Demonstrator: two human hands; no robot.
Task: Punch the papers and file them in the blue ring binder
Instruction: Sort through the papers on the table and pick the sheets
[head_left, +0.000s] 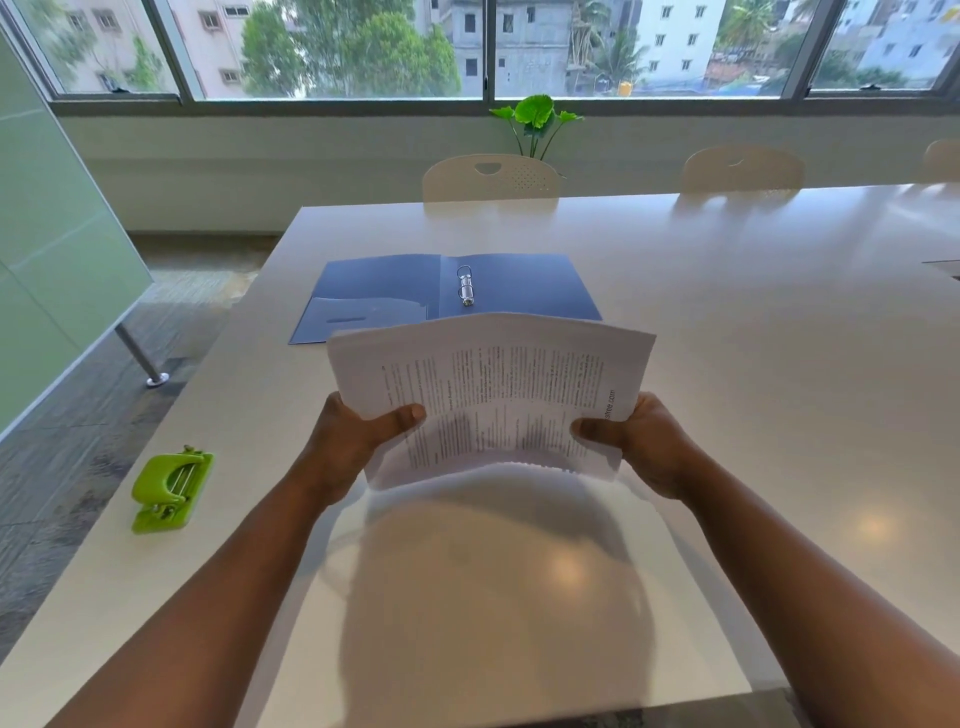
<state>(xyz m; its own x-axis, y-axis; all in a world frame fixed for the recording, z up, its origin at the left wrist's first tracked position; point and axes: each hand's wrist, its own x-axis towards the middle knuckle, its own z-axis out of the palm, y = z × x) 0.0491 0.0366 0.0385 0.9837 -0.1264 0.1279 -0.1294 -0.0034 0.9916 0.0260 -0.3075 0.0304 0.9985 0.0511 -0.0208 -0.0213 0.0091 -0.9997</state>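
Papers (493, 384) sit in the middle of your view, a printed stack held up off the white table (753, 312) between both hands, its lower edge blurred and its print too small to read apart from a web address ending near the right edge. Starting at your left, the green hole punch (170, 491) lies near the table's left edge, well apart from the stack. Your left hand (353, 441) grips the stack's left side, thumb pressed on the front sheet and the other fingers hidden behind the paper. Beyond the stack the blue ring binder (395, 291) lies open and flat, its metal rings (465, 286) upright at the spine; the stack's top edge covers the binder's near right corner. Your right hand (649, 441) clamps the stack's right side, thumb on the front, the remaining fingers out of sight behind. Two pale chairs (491, 179) stand at the far side, a third cut off by the right edge.
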